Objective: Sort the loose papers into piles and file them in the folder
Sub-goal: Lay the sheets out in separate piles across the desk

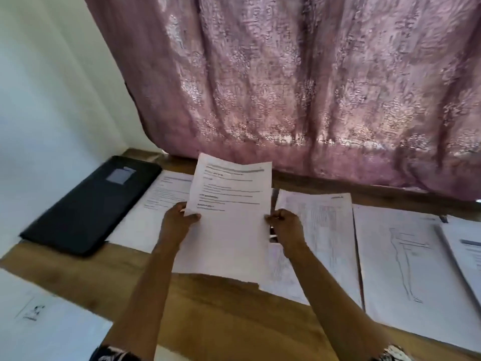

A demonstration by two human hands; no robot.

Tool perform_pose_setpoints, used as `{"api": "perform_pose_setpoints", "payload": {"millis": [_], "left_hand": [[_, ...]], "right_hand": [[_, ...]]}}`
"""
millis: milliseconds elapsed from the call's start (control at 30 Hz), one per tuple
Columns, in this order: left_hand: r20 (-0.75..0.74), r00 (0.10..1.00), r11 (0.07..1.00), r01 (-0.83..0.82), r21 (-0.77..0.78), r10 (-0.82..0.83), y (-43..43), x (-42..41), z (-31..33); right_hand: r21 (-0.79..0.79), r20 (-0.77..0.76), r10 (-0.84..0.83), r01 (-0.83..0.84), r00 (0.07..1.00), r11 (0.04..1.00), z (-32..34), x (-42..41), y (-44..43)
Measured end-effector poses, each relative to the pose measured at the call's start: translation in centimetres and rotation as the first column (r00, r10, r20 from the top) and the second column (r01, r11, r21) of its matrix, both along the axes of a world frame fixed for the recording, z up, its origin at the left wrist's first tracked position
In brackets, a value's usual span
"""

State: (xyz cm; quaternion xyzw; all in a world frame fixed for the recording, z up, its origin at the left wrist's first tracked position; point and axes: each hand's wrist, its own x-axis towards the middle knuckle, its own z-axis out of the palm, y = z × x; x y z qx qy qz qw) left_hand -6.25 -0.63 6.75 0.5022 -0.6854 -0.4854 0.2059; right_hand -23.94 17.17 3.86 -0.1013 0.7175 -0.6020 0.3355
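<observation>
I hold a printed white sheet (229, 212) up above the wooden table (208, 316). My left hand (178, 217) pinches its left edge and my right hand (286, 225) pinches its right edge. A closed black folder (91, 204) lies at the far left of the table. Paper piles lie flat in a row: one with text (161, 201) beside the folder, one with a table of figures (325, 235) under my right hand, one with a line drawing (400, 259), and one at the right edge (466, 254).
A pink curtain (299, 87) hangs along the table's far edge. A white wall (46, 87) stands at the left. Another white sheet with a small sketch (41, 324) lies at the lower left, off the table's near corner.
</observation>
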Motion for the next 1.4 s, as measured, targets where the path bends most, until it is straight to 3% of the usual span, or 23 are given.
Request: {"api": "perform_pose_setpoints", "payload": {"millis": [67, 133, 267, 433, 567, 633, 700, 767, 833, 900, 1000, 1167, 1300, 1400], "left_hand": [[0.112, 0.991, 0.995, -0.065, -0.074, 0.073, -5.6, 2.6, -0.4], [0.208, 0.974, 0.988, -0.063, -0.144, 0.092, -9.9, 4.3, -0.9], [0.412, 0.908, 0.944, 0.071, -0.323, 0.072, -15.8, 6.1, -1.9], [0.533, 0.846, 0.889, 0.262, -0.376, -0.024, -15.8, 6.4, -4.5], [0.67, 0.735, 0.903, 0.351, -0.247, -0.103, -14.2, 6.9, -7.4], [0.662, 0.739, 0.916, 0.344, -0.206, -0.129, -14.2, 7.2, -8.2], [0.67, 0.729, 0.912, 0.358, -0.202, -0.138, -14.4, 7.7, -8.7], [0.683, 0.717, 0.903, 0.375, -0.212, -0.138, -14.5, 8.0, -9.1], [0.684, 0.716, 0.901, 0.378, -0.213, -0.139, -14.4, 8.1, -9.3], [0.684, 0.715, 0.905, 0.376, -0.2, -0.145, -14.4, 7.9, -9.1], [0.678, 0.725, 0.928, 0.325, -0.181, -0.122, -14.5, 7.0, -8.2], [0.468, 0.884, 0.914, 0.189, -0.358, 0.001, -10.3, 1.6, -5.5], [0.272, 0.935, 0.829, 0.332, -0.451, -0.226, -1.0, -5.2, -4.6], [0.242, 0.865, 0.737, 0.501, -0.454, -0.44, 8.7, -10.7, -5.1]], "right_hand": [[0.044, -0.017, 0.179, -0.178, 0.984, 0.983, 0.0, 2.2, -5.8], [0.048, 0.012, 0.249, -0.249, 0.968, 0.967, 0.1, 3.8, -10.2], [0.013, 0.159, 0.2, -0.204, 0.967, 0.979, -1.1, 5.9, -17.1], [0.08, 0.169, 0.142, -0.157, 0.975, 0.984, -3.1, 7.4, -22.2], [0.206, 0.059, 0.202, -0.21, 0.978, 0.956, -3.5, 7.9, -23.5], [0.366, -0.146, 0.325, -0.255, 0.934, 0.895, -3.5, 8.2, -23.2], [0.507, -0.414, 0.427, -0.186, 0.804, 0.842, -2.9, 8.8, -22.2], [0.615, -0.615, 0.583, -0.141, 0.531, 0.776, -2.6, 9.7, -21.3], [0.722, -0.626, 0.74, -0.175, 0.246, 0.669, -2.9, 10.5, -20.8], [0.799, -0.536, 0.828, -0.217, 0.165, 0.56, -3.7, 10.9, -20.6], [0.789, -0.531, 0.827, -0.248, 0.183, 0.562, -4.1, 10.6, -20.2], [0.612, -0.68, 0.644, -0.214, 0.35, 0.762, -2.4, 7.0, -14.9], [0.55, -0.726, 0.469, 0.016, 0.503, 0.835, -1.6, 1.7, -3.0], [0.572, -0.733, 0.305, 0.309, 0.608, 0.76, -1.7, -3.0, 9.9]]}}
